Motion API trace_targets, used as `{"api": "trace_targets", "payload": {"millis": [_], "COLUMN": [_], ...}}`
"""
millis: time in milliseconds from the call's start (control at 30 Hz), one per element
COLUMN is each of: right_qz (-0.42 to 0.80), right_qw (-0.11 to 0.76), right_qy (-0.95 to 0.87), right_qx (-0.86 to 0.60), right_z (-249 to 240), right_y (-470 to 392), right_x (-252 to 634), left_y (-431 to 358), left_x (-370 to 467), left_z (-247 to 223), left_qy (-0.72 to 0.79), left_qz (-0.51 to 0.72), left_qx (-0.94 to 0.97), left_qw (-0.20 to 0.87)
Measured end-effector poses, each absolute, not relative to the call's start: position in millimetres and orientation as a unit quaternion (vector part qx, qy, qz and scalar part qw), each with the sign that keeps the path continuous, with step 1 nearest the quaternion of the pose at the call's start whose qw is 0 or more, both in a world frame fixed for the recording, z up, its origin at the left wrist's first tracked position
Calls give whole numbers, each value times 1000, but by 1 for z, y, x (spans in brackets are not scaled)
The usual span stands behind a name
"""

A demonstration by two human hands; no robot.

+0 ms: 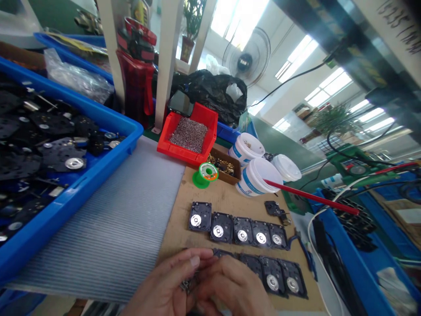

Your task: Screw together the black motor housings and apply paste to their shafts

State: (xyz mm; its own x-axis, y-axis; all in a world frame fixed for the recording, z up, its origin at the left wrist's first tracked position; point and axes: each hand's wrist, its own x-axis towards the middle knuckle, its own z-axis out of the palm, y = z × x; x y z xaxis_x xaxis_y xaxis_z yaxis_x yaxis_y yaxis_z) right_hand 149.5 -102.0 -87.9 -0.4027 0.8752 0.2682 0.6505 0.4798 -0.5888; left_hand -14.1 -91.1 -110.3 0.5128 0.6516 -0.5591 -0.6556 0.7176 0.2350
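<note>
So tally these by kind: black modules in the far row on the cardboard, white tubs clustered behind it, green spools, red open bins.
Black modules, far row: 5
White tubs: 3
Green spool: 1
Red open bin: 1
Total: 10

The lone camera, head-worn, looks forward and down from above the near edge of the board (223, 199), close over the left hand (164, 287) and right hand (235, 285) there, its wide view taking in the tray (112, 163) left of the board and the fan (244, 62) far beyond it.
</note>
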Motion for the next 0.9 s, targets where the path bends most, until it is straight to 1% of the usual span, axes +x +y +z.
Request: {"api": "trace_targets", "payload": {"millis": [67, 167, 233, 300, 600, 900], "right_qz": [258, 234, 223, 225, 198, 130], "right_qw": [235, 155, 94, 54, -56, -108], "right_qy": [-789, -754, -751, -752, -751, -754], "right_qx": [-506, -594, -615, -617, -627, -635], "right_z": [-77, -70, -73, -78, -79, -76], "right_y": [-93, -75, -65, -58, -45, -39], "right_x": [172, 200, 208, 208, 195, 189], "left_y": [-80, -60, -49, -42, -42, -38], "left_x": [-11, -3, 5, 14, 27, 26], "left_z": [-105, -97, -93, -90, -92, -85], "left_qy": [331, 370, 390, 399, 403, 420], "left_qz": [390, 411, 412, 402, 397, 387], "left_qx": [5, 9, 10, 13, 25, 24], "left_qw": [859, 833, 823, 824, 824, 820]}}
